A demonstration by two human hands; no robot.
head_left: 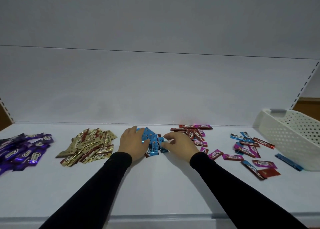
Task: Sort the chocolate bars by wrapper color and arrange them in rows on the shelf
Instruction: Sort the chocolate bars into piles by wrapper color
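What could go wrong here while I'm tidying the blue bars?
1. The right hand works close to the red and pink bars; a sweep could drag some into the blue pile.
2. Blue bars also lie in the mixed heap and by the basket; they may be missed.

"Choco" printed on the gold wrappers (90, 146) and pink wrappers (232, 157)
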